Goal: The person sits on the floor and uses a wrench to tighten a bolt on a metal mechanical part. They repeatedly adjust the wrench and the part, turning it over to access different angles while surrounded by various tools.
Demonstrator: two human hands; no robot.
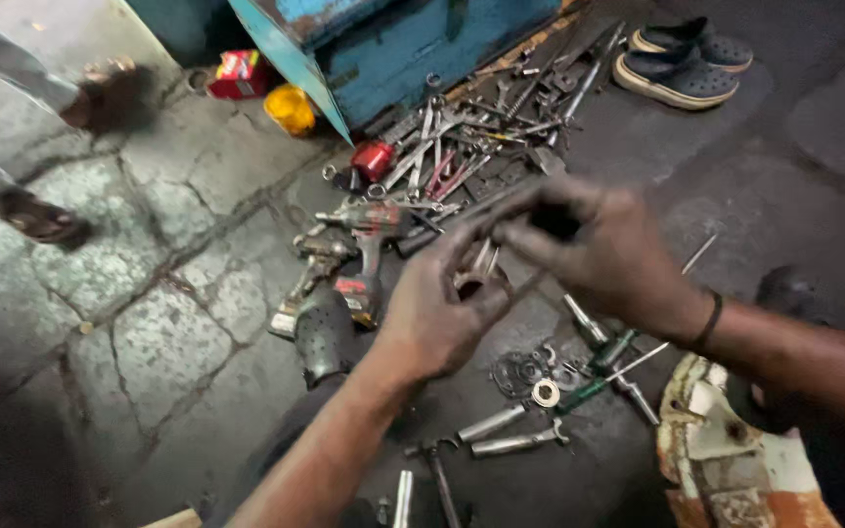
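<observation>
My left hand (439, 311) is raised over the floor with its fingers closed around a small round metal part (471, 284). My right hand (594, 244) reaches in from the right and grips a long thin metal rod (462, 217) that lies across the top of that part. Both hands are dark with grease and blurred by motion. Below them lie a ring-shaped washer (546, 393), a flat round gear plate (517, 374) and a green-handled screwdriver (589, 389).
A pile of wrenches (462, 147) lies before a blue metal toolbox (393, 44). Two power drills (364, 244) rest on the cracked floor. Metal sockets (501, 435) lie near me. Dark shoes (682, 59) sit far right; another person's sandalled feet (41, 220) stand left.
</observation>
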